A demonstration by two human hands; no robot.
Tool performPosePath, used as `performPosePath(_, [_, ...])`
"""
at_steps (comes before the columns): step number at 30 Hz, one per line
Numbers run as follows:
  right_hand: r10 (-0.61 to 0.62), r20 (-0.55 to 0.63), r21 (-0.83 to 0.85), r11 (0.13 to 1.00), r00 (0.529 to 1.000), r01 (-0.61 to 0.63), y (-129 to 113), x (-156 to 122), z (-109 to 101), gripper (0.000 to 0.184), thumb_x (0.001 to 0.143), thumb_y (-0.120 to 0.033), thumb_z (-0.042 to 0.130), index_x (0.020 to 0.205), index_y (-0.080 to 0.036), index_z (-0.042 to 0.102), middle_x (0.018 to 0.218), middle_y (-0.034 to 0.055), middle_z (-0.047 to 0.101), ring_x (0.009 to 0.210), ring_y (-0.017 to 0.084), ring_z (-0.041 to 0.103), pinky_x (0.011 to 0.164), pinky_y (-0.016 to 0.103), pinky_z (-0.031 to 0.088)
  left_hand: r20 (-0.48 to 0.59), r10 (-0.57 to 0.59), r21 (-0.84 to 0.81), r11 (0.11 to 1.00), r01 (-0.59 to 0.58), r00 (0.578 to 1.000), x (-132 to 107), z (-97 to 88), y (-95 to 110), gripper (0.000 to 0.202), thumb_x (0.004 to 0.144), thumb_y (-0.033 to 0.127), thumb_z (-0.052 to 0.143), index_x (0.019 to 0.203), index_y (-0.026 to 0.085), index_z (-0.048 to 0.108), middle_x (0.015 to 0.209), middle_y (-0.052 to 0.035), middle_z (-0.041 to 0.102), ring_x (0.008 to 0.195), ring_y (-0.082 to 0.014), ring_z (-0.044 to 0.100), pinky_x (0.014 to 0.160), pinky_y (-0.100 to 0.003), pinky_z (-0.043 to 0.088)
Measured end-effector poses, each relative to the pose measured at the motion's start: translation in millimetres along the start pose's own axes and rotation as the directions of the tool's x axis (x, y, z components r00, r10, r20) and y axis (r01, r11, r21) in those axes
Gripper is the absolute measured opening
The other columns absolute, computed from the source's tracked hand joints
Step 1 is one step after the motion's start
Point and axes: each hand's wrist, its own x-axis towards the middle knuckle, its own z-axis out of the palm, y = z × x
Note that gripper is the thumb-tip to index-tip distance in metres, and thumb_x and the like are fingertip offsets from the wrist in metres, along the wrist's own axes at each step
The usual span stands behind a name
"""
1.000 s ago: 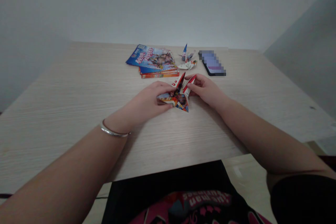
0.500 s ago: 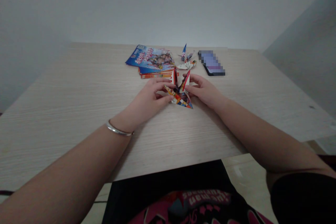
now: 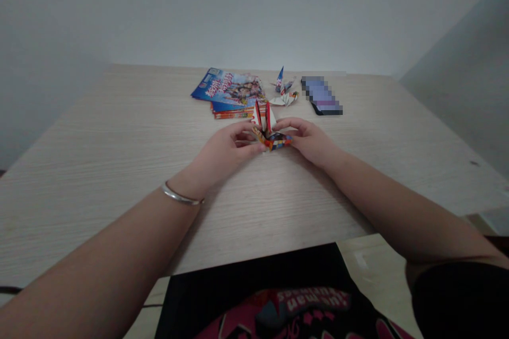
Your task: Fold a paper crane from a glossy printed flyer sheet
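Note:
Between my two hands is a folded origami crane (image 3: 278, 142) made of colourful printed paper, with two white and red points standing up at its far side. My left hand (image 3: 234, 145) grips its left side, thumb at the near edge and fingers behind. On the right side my right hand (image 3: 308, 137) holds it, the fingers curled at the edge and partly hidden by the paper. The crane is just above or on the light wood table (image 3: 238, 206); I cannot tell which.
Beyond my hands lies a stack of printed leaflets (image 3: 226, 90). Right of it are a blue-tipped paper crane (image 3: 280, 83) and a whitish folded paper piece (image 3: 286, 99). A phone (image 3: 322, 96) lies farther right. A wall (image 3: 254, 16) borders the table's far edge.
The crane has turned and tipped between my hands: its near point has swung up and its upright points have shifted left. My right hand has moved slightly down.

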Motion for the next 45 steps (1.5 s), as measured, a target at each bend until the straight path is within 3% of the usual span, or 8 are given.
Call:
performPosePath(4, [-0.087,0.087,0.041,0.996,0.992,0.084,1.3,0.8,1.8,0.031,0.071,-0.015,0.079,0.099,-0.027,0.073,0.114,-0.0008,0.078,0.107,0.021,0.073,0.106,0.044,0.057,-0.03,0.041,-0.042,0.998,-0.042,0.999,2.4,-2.8,-0.5,0.03,0.078,0.037,0.08,0.101,0.018,0.073,0.102,-0.0085,0.077,0.107,-0.0272,0.07,0.094,-0.041,0.056])
performPosePath(8, [-0.082,0.093,-0.003,0.997,0.992,0.083,-1.2,-1.5,1.9,0.023,0.076,-0.03,0.084,0.098,-0.027,0.077,0.112,0.0005,0.08,0.105,0.021,0.073,0.106,0.047,0.057,-0.029,0.048,-0.087,0.995,-0.05,0.998,3.3,-2.1,-0.3,0.03,0.078,0.038,0.081,0.1,0.019,0.074,0.106,-0.0093,0.078,0.108,-0.0273,0.07,0.096,-0.042,0.055])
performPosePath(14, [-0.016,-0.051,0.032,0.999,0.999,0.018,2.4,-1.4,-2.3,0.032,0.074,-0.045,0.087,0.1,-0.027,0.08,0.107,0.0012,0.081,0.097,0.02,0.074,0.1,0.044,0.06,0.0,0.029,-0.171,0.985,-0.029,1.0,1.8,-0.3,4.6,0.027,0.079,0.029,0.077,0.103,0.018,0.075,0.114,-0.0074,0.079,0.105,-0.0223,0.072,0.1,-0.039,0.055])
performPosePath(25, [0.073,0.008,0.138,0.988,0.997,-0.074,-1.1,-6.5,4.7,0.039,0.066,-0.041,0.093,0.098,-0.025,0.078,0.098,0.0009,0.082,0.089,0.019,0.076,0.097,0.044,0.062,-0.082,-0.08,-0.091,0.993,0.073,0.993,1.6,-0.8,0.8,0.022,0.083,0.029,0.072,0.102,0.017,0.076,0.102,-0.0066,0.079,0.088,-0.0178,0.069,0.086,-0.033,0.055])
performPosePath(33, [-0.001,-0.07,0.117,0.993,0.998,0.01,-0.4,-5.7,10.5,0.03,0.068,-0.046,0.091,0.08,-0.025,0.072,0.089,-0.0017,0.076,0.084,0.015,0.072,0.093,0.039,0.065,-0.21,-0.08,-0.04,0.997,0.073,0.974,3.5,0.3,0.6,0.016,0.08,0.033,0.073,0.075,0.019,0.067,0.075,-0.0002,0.068,0.07,-0.0139,0.058,0.066,-0.026,0.045])
performPosePath(36, [-0.031,-0.118,0.094,0.995,0.993,0.042,-2.6,-6.9,12.3,0.028,0.073,-0.046,0.088,0.082,-0.025,0.072,0.091,-0.0011,0.075,0.084,0.015,0.072,0.093,0.041,0.064,-0.243,-0.032,-0.087,0.996,0.011,0.97,4.0,1.1,-1.0,0.018,0.077,0.035,0.075,0.076,0.021,0.064,0.078,-0.0007,0.068,0.075,-0.0159,0.06,0.07,-0.028,0.046])
performPosePath(41, [-0.094,-0.03,0.009,0.996,0.995,0.094,-8.0,-8.0,12.8,0.026,0.072,-0.038,0.087,0.092,-0.025,0.076,0.105,0.0013,0.079,0.101,0.02,0.073,0.107,0.043,0.056,-0.219,-0.025,-0.139,0.99,-0.006,0.975,2.5,2.3,0.2,0.018,0.076,0.034,0.077,0.083,0.022,0.065,0.085,-0.0013,0.072,0.084,-0.0183,0.064,0.079,-0.032,0.05])
performPosePath(45, [-0.068,-0.043,0.021,0.997,0.997,0.069,-5.8,-6.3,11.7,0.02,0.072,-0.036,0.087,0.085,-0.025,0.076,0.098,0.0007,0.08,0.095,0.02,0.074,0.101,0.043,0.058,-0.22,-0.018,-0.147,0.989,-0.015,0.975,3.2,2.1,0.0,0.019,0.076,0.032,0.079,0.08,0.021,0.064,0.082,-0.0008,0.071,0.079,-0.0164,0.064,0.077,-0.031,0.051])
